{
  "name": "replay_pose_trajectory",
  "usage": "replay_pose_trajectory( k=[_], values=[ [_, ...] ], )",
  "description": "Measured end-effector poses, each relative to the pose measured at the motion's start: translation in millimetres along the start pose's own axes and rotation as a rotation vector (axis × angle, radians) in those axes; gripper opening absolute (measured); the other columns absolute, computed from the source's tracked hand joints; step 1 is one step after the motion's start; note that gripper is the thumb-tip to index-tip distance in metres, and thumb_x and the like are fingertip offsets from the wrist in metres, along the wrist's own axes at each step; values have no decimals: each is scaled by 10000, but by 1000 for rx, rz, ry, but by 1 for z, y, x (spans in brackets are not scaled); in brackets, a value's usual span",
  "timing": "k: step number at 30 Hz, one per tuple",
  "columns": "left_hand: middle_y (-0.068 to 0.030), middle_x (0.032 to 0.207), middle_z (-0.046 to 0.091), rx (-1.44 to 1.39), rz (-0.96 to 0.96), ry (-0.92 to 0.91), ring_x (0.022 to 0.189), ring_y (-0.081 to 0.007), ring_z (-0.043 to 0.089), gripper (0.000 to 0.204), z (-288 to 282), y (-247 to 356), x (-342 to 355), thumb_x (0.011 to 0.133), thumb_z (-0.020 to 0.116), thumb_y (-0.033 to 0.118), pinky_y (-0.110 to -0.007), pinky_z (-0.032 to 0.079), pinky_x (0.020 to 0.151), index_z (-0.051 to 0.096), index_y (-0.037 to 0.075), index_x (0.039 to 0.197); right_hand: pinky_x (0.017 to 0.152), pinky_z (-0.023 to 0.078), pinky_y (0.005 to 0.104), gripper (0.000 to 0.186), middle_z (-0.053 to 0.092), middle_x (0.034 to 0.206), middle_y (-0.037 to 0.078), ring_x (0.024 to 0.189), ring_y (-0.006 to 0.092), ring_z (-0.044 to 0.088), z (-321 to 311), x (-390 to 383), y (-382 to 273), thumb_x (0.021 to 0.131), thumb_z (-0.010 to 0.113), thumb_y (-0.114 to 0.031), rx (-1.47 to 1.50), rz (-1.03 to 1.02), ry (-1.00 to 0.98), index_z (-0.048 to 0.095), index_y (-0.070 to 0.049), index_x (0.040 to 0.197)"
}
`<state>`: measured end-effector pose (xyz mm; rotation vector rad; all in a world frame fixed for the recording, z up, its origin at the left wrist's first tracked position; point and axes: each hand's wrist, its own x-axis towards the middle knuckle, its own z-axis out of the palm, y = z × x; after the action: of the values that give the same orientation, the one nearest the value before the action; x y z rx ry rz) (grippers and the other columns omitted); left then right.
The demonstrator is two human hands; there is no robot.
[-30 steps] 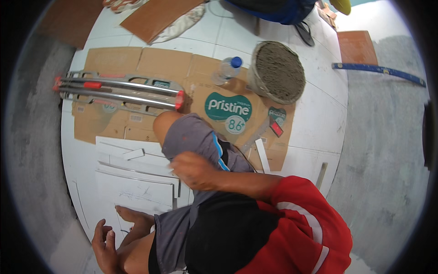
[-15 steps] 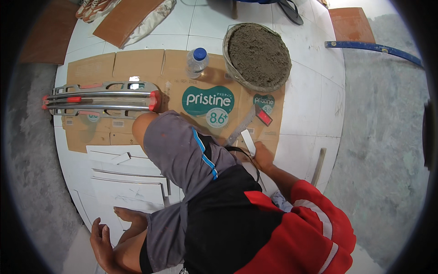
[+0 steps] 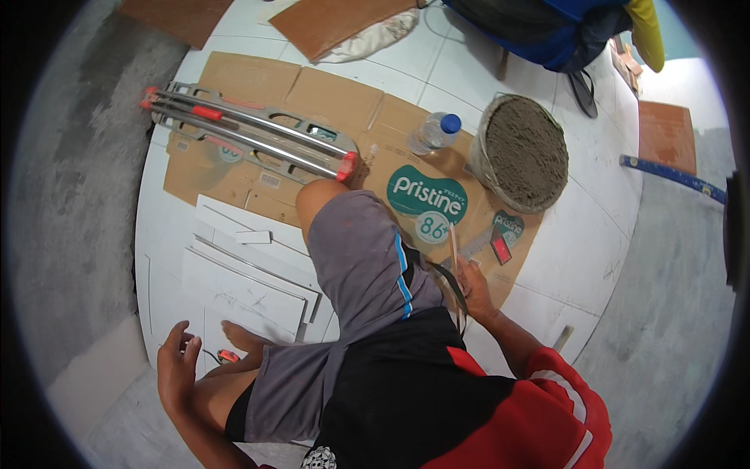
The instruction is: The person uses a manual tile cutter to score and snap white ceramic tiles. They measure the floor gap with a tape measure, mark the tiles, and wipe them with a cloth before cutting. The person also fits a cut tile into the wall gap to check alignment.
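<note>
My right hand (image 3: 473, 286) grips a narrow tile strip (image 3: 454, 244), turned nearly edge-on, beside my right knee and a metal square with a red handle (image 3: 500, 248). A dark strap (image 3: 450, 278) runs past that hand. My left hand (image 3: 180, 359) is over my bent left leg, fingers loosely curved and apart, holding nothing. Near it are white cut tiles (image 3: 242, 291) with a short offcut (image 3: 252, 237) on top, and a small red-and-black tape measure (image 3: 226, 356) by my foot.
Cardboard (image 3: 328, 94) bears a tile cutter (image 3: 246, 133), a water bottle (image 3: 433, 134) and a bucket of grey mortar (image 3: 525, 148). Brown boards (image 3: 328, 23) lie behind. A co-worker's yellow sleeve (image 3: 647, 35) is at upper right, above a blue level (image 3: 672, 173).
My right hand swung from over my thigh to the tile strip and took hold of it; the strip has since turned edge-on. The view has shifted. My left hand still hangs by my leg.
</note>
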<state>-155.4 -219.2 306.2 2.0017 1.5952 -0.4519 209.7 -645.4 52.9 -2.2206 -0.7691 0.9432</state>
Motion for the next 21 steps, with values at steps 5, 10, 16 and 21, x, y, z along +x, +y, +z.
replay_pose_trajectory(
  k=[5, 10, 16, 21],
  values=[
    [-196, 1003, 713, -45, -41, 19, 863, -275, 672, 415, -7, -12, -15, 919, 698, 117, -375, 538, 799, 624, -3, 1309, 857, 495, 297, 553, 634, 1132, 130, 942, 185, 614, -5, 52, -65, 963, 589, -18, 180, -220, 122, 448, 15, 1497],
    [-190, 999, 716, -134, 17, 69, 878, -280, 681, 443, -9, -27, -39, 887, 752, 150, -376, 544, 793, 638, 11, 1292, 784, 469, 250, 469, 638, 1066, 67, 887, 103, 569, -19, 119, -165, 1000, 600, -101, 248, -348, -11, 514, 35, 1440],
    [-181, 997, 714, -139, 77, 152, 911, -323, 688, 430, -5, -57, -76, 856, 782, 175, -387, 548, 827, 661, 21, 1238, 674, 450, 240, 447, 628, 927, 9, 787, 84, 557, 59, 175, -366, 999, 636, -230, 641, -305, -410, 598, 41, 1352],
    [-161, 1016, 712, -130, 171, 229, 935, -315, 682, 463, 2, -71, -87, 819, 785, 111, -389, 537, 843, 644, 9, 1248, 674, 483, 351, 423, 637, 901, 110, 776, 215, 610, 211, 229, -444, 969, 655, -224, 444, -719, -154, 604, 16, 1314]
  ],
)
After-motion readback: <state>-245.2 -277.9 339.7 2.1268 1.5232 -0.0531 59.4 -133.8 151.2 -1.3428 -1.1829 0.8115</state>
